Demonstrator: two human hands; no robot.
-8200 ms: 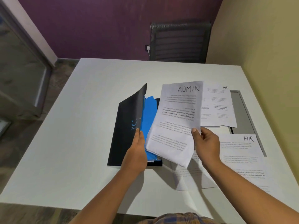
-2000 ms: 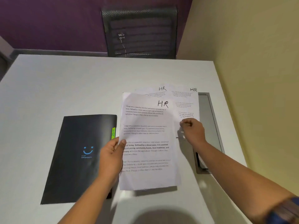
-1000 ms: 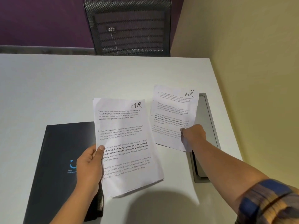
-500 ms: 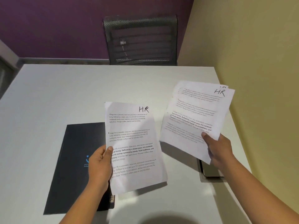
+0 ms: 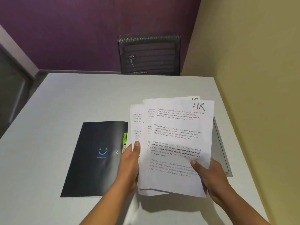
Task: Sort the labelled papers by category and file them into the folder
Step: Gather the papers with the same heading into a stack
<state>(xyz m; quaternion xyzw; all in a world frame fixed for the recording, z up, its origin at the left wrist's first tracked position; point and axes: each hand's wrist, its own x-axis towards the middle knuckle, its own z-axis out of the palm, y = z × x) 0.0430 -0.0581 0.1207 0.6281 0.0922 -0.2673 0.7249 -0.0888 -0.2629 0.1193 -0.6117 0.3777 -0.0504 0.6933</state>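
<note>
Merged since half a second ago, HR papers (image 5: 177, 143) sit fanned above tabletop (image 5: 81, 98), pinched by left hand (image 5: 129, 164) and right hand (image 5: 209, 174), right of closed folder (image 5: 97, 158); uneven edges risk snagging on filing.

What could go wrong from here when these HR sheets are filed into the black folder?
1. The HR sheets are fanned, not squared, so edges may catch or crumple going in.
2. The folder lies closed while the left hand and right hand both hold the stack; freeing one hand could let sheets slide.
3. The coloured tabs at the folder's edge are small, so the stack might land in the wrong section.
</note>
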